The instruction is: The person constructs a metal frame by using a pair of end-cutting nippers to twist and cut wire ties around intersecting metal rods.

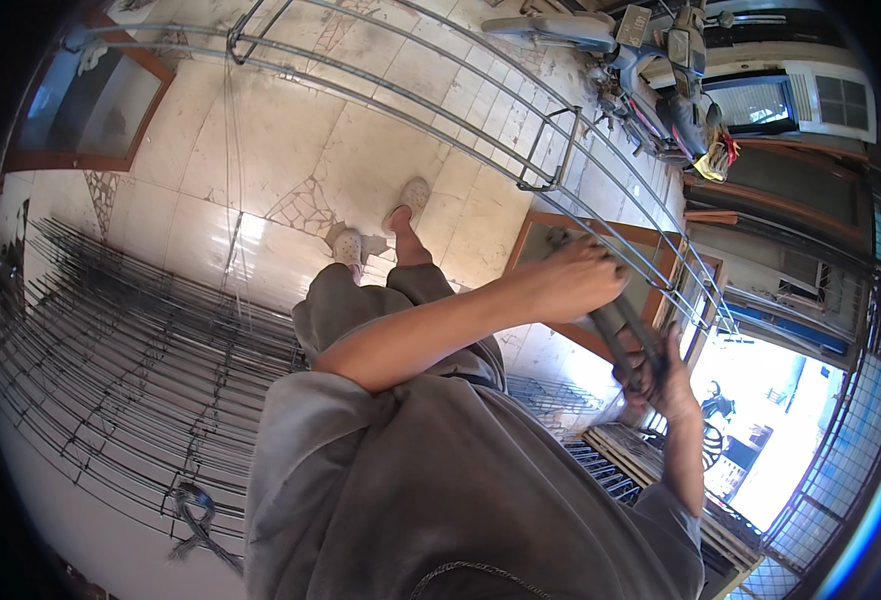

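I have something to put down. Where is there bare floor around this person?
Bare: the floor between the bar cage, left pane and shoes; a smaller patch lies between the shoes and right pane. Crowded: the lower left, with its rods, and around the left hand and right hand, where dark tool, pane and cage bunch in view.

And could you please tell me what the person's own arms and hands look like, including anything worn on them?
The left hand and right hand are both bare, with no gloves, and no watch or bracelet shows. Short, loose grey-brown sleeves leave the forearms uncovered; blur makes it hard to tell whether any ring is worn.
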Demonstrator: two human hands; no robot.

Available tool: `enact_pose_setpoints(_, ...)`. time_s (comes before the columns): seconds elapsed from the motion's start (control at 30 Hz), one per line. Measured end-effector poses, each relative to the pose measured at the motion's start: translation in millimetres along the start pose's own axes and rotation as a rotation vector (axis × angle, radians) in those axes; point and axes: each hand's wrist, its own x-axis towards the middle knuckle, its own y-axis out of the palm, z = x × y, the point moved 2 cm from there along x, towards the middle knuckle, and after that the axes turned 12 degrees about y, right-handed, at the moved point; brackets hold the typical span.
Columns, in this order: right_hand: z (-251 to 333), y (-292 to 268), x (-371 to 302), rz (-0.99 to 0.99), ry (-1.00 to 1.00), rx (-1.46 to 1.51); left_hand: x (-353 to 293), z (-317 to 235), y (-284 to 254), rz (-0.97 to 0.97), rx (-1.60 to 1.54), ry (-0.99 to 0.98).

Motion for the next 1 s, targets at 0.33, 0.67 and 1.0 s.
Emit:
enact_pose_setpoints(0.33,-135,26,73,0.128,0.038,-0.109,-83,-20,75,0.039,-0.259,-0.212)
enact_pose_setpoints(0.67,-204,50,153,-0.389,-0.658,-0.666,-108,-8,50,0.125,-0.141,-0.864)
enact_pose_setpoints(1.0,-216,38,236,-0.015,-0.198,-0.127,-288,-45,69,-0.034,-0.005,-1.173)
